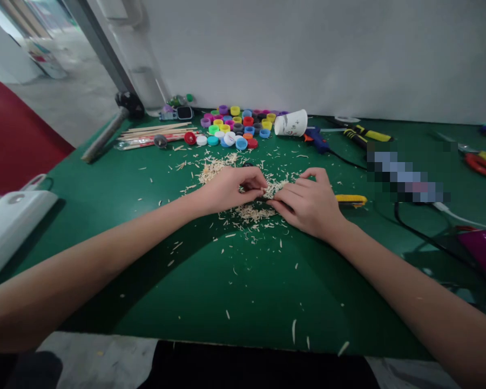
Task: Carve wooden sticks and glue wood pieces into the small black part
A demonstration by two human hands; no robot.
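- Nearest to the camera, the green tabletop (pixel 243 319) carries only a few stray splinters, well on the near side of the heap of pale wood shavings (pixel 251 213).
- The left hand (pixel 230 189) and the right hand (pixel 308 205) meet over this heap. Both are closed in a pinch, fingertips touching, on a pale clump of shavings (pixel 273 187) at the far edge of the heap.
- In my judgement much shaving is already done, because the heap is wide and splinters lie all around it. The bundle of long wooden sticks (pixel 157 132), far beyond the heap to the left, looks whole and untouched.
- A yellow utility knife (pixel 350 200) lies just right of the heap, beside the right hand and not held.
- A white paper cup (pixel 291 123) lies tipped on its side beyond the heap. I cannot tell what is inside, and nothing spills from it.
- The coloured plastic bottle caps (pixel 237 127) sit beyond the heap, left of the cup. Those lying open side up seem to hold nothing.
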